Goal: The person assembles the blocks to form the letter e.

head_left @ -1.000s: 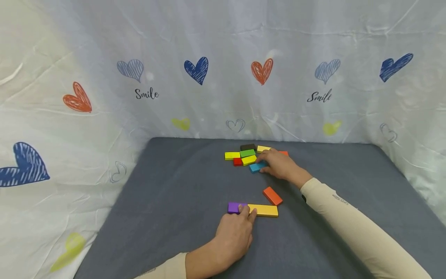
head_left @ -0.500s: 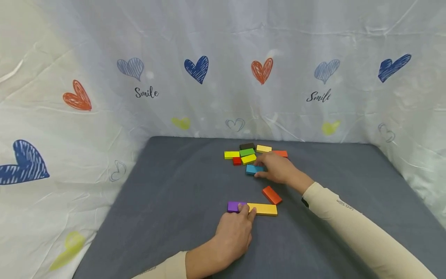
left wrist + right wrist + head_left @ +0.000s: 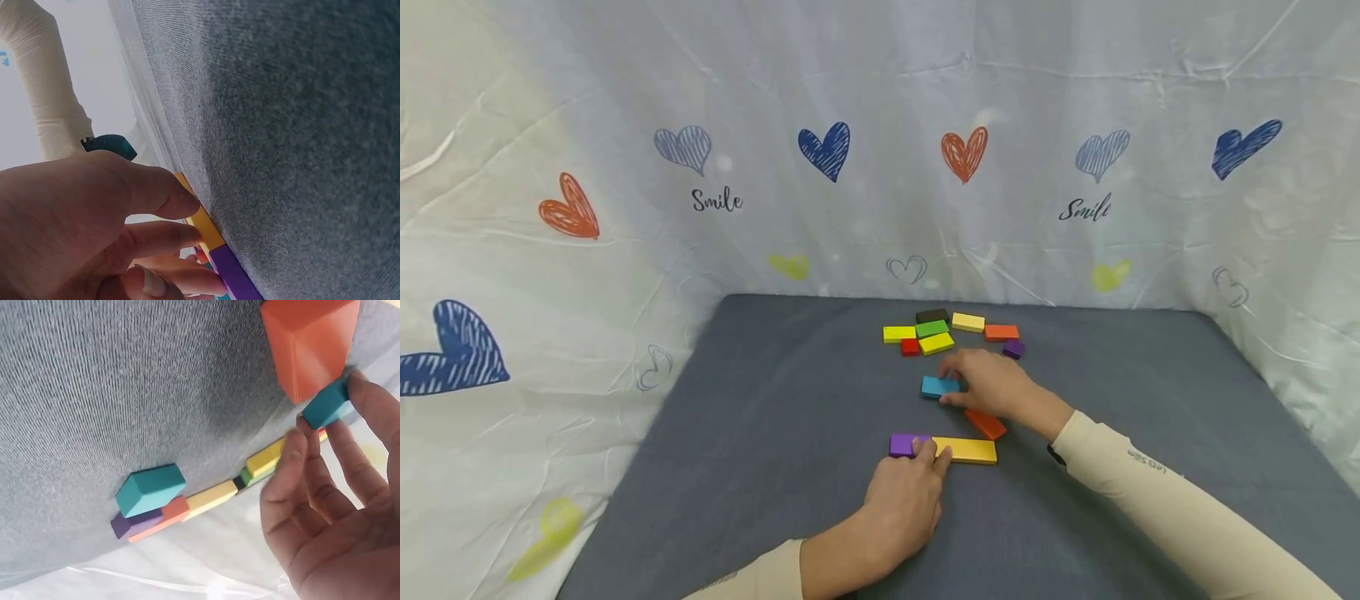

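Note:
My left hand [image 3: 904, 504] rests its fingertips on a purple block [image 3: 904, 445] and a yellow-orange block [image 3: 973, 451], which lie end to end in a row. In the left wrist view its thumb lies at the top edge of the yellow-orange block [image 3: 206, 230], with the purple block [image 3: 236, 275] beside it. My right hand [image 3: 992, 381] pinches a small blue block [image 3: 934, 387] between thumb and fingers; the right wrist view shows this blue block [image 3: 326, 405] at the fingertips. Just below that hand, an orange block [image 3: 985, 424] lies slanted, touching the yellow-orange one.
Toward the back lie yellow [image 3: 898, 334], red [image 3: 910, 347], green [image 3: 932, 328], black [image 3: 932, 316], cream [image 3: 967, 322], orange [image 3: 1002, 332] and dark purple [image 3: 1012, 348] blocks. A second blue block [image 3: 152, 489] appears in the right wrist view. A printed curtain [image 3: 880, 225] borders the grey table [image 3: 760, 467].
My right hand has drawn the blue block away from the back group toward the near row, uncovering the dark purple block. My left hand stays on the purple and yellow-orange blocks.

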A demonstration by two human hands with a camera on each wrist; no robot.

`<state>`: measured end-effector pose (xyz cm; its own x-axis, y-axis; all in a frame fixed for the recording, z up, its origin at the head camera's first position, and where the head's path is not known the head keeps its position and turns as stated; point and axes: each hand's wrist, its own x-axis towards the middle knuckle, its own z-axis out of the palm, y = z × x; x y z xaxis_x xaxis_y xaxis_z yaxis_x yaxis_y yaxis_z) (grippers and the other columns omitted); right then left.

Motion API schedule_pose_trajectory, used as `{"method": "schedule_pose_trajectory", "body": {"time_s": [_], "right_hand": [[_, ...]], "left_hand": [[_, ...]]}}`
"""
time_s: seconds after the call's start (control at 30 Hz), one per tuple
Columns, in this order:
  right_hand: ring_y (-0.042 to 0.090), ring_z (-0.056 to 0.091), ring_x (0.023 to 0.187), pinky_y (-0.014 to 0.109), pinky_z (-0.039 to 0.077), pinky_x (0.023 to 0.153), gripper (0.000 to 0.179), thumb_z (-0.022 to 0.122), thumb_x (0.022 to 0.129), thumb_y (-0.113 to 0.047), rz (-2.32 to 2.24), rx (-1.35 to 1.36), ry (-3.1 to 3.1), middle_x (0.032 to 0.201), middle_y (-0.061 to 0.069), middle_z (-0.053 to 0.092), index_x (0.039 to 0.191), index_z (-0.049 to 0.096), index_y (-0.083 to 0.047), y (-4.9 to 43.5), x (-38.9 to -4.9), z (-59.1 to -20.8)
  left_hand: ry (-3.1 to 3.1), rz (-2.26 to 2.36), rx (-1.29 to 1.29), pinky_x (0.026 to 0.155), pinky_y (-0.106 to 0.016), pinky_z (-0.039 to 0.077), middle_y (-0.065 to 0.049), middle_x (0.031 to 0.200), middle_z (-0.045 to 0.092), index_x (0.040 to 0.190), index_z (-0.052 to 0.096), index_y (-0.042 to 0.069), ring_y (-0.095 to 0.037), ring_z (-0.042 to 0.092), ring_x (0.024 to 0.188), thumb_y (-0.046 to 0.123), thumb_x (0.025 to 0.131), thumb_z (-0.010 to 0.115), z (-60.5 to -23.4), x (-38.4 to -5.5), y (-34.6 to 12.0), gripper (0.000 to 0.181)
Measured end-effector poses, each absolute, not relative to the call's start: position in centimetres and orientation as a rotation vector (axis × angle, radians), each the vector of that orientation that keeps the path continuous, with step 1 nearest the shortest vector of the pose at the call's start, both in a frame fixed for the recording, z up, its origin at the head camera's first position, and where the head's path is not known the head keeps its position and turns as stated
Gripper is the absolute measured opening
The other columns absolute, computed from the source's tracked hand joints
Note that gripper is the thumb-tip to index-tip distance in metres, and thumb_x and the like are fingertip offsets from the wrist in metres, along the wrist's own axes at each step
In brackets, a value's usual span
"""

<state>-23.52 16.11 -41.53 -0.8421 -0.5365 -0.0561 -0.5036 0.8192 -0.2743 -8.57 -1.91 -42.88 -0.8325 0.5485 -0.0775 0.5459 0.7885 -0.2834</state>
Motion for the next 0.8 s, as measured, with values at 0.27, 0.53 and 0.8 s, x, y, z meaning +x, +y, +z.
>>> {"method": "schedule_pose_trajectory", "body": {"time_s": [0.27,0.53,0.8], "right_hand": [[0.014,0.058,0.077,0.032,0.053,0.067,0.036,0.087,0.090,-0.037,-0.384,-0.835,2.870,0.097,0.001,0.068,0.118,0.076,-0.017,16.4,-23.1,-42.0],[0.015,0.058,0.080,0.036,0.056,0.073,0.035,0.086,0.091,-0.034,-0.371,-0.820,2.860,0.098,0.003,0.068,0.118,0.075,-0.014,16.3,-22.7,-42.1],[0.016,0.059,0.082,0.037,0.057,0.075,0.036,0.086,0.091,-0.031,-0.350,-0.779,2.858,0.101,0.002,0.066,0.120,0.074,-0.015,16.3,-22.3,-42.3]], "left_hand": [[-2.964,0.462,-0.891,0.048,-0.028,0.049,-0.007,0.141,0.064,0.154,0.058,0.030,-0.013,0.056,0.057,0.052,0.101,0.065,-43.0,-8.5,-1.9,0.058],[-2.962,0.495,-0.893,0.049,-0.027,0.049,-0.007,0.142,0.063,0.155,0.056,0.030,-0.012,0.058,0.059,0.054,0.100,0.065,-42.8,-8.5,-1.8,0.061],[-2.978,0.477,-0.909,0.049,-0.027,0.048,-0.008,0.143,0.062,0.155,0.056,0.029,-0.012,0.055,0.057,0.055,0.100,0.066,-42.8,-8.5,-1.8,0.062]]}}
